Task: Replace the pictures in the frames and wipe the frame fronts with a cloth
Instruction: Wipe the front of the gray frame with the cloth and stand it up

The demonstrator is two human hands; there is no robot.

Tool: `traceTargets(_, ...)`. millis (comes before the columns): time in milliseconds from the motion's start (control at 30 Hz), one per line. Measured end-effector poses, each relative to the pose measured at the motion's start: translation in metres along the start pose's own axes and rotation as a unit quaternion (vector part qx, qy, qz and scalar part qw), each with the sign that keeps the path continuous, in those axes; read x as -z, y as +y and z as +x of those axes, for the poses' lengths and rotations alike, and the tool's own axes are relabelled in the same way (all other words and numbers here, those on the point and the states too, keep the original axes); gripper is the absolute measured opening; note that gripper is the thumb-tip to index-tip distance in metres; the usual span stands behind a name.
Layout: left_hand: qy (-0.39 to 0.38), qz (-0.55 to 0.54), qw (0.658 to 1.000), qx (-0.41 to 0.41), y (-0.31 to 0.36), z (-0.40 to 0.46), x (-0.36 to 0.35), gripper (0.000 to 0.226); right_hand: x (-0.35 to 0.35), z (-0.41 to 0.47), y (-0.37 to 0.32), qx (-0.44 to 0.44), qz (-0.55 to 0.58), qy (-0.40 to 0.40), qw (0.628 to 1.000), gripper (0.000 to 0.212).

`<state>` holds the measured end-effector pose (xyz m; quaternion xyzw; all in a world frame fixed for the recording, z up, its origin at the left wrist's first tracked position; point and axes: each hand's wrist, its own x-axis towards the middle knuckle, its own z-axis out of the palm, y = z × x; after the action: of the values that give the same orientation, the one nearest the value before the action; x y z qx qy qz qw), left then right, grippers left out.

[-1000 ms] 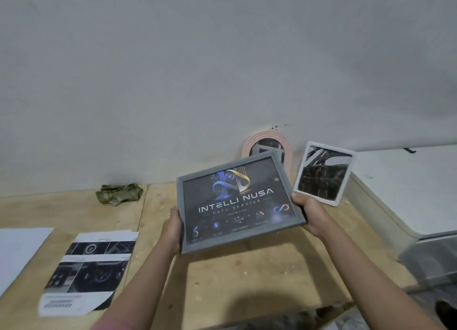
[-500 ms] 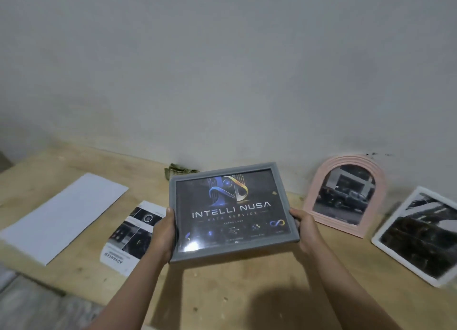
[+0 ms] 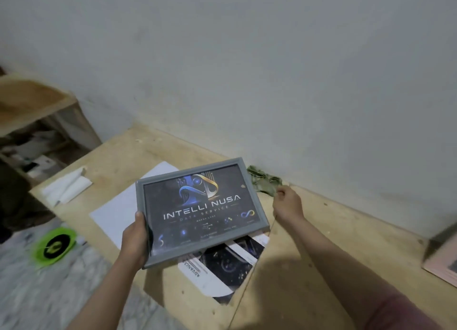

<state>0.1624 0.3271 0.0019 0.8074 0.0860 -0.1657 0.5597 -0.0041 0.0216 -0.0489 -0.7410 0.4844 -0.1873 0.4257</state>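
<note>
The wooden table (image 3: 321, 243) runs along the wall. Above it the grey frame (image 3: 201, 212), its long axis crosswise and face up, is gripped at its left edge by the left hand (image 3: 134, 239). Just beyond the frame's far right corner lies the crumpled green cloth (image 3: 263, 180), against the wall. The right hand (image 3: 288, 204), clearly the nearer one, sits at the cloth's near edge, fingers curled and seemingly pinching it, ready to wipe.

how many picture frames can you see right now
2: a grey frame held in the left hand, and a pink frame cut off at the right edge. Others may be out of view.
</note>
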Motion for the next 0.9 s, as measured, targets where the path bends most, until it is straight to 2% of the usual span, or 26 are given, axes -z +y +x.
traceTargets(33,0.001,0.009,1.0,-0.001,0.003,0.016,0.006,0.05,-0.014,0.013,-0.007,0.053,-0.066,0.001,0.996,0.028)
traceTargets(100,0.007,0.025,1.0,-0.003,0.009,0.044,0.016,0.052,-0.04,0.042,-0.019,0.151,-0.228,-0.005,0.962,0.041)
traceTargets(133,0.007,0.029,1.0,-0.001,0.012,0.057,0.02,0.053,-0.051,0.056,-0.022,0.172,-0.312,-0.022,0.934,0.049)
traceTargets(200,0.003,0.03,0.999,0.009,0.016,0.083,0.026,0.054,-0.067,0.076,-0.028,0.144,-0.437,-0.065,0.885,0.061)
traceTargets(300,-0.009,0.032,0.999,0.017,0.021,0.11,0.028,0.054,-0.08,0.086,-0.029,0.079,-0.504,-0.093,0.855,0.065)
traceTargets(433,-0.038,0.032,0.999,0.007,0.026,0.123,0.024,0.052,-0.086,0.081,-0.024,0.107,-0.554,-0.075,0.822,0.06)
traceTargets(500,-0.057,0.029,0.998,0.004,0.029,0.122,0.02,0.052,-0.083,0.078,-0.021,0.116,-0.541,-0.069,0.83,0.05)
traceTargets(533,-0.066,0.028,0.997,0.001,0.029,0.122,0.018,0.052,-0.079,0.075,-0.023,0.103,-0.505,-0.062,0.855,0.043)
traceTargets(600,-0.078,0.03,0.996,-0.01,0.029,0.12,0.015,0.05,-0.068,0.07,-0.038,0.048,-0.318,-0.009,0.947,0.027)
traceTargets(633,-0.086,0.027,0.996,-0.019,0.029,0.118,0.013,0.049,-0.061,0.065,-0.049,0.02,-0.215,0.03,0.976,0.021)
traceTargets(667,-0.099,0.023,0.994,-0.032,0.029,0.115,0.012,0.05,-0.054,0.059,-0.062,0.015,-0.119,0.082,0.989,0.019)
traceTargets(733,-0.123,0.019,0.99,-0.061,0.03,0.104,0.007,0.05,-0.046,0.043,-0.089,0.099,-0.038,0.163,0.981,0.023)
traceTargets(767,-0.131,0.019,0.988,-0.078,0.033,0.094,0.002,0.049,-0.043,0.033,-0.102,0.157,-0.032,0.172,0.972,0.027)
traceTargets(833,-0.146,0.025,0.984,-0.103,0.04,0.071,-0.013,0.047,-0.045,0.016,-0.122,0.24,-0.036,0.145,0.959,0.038)
traceTargets(900,-0.161,0.036,0.979,-0.123,0.046,0.046,-0.03,0.051,-0.052,0.008,-0.13,0.261,-0.068,0.104,0.957,0.046)
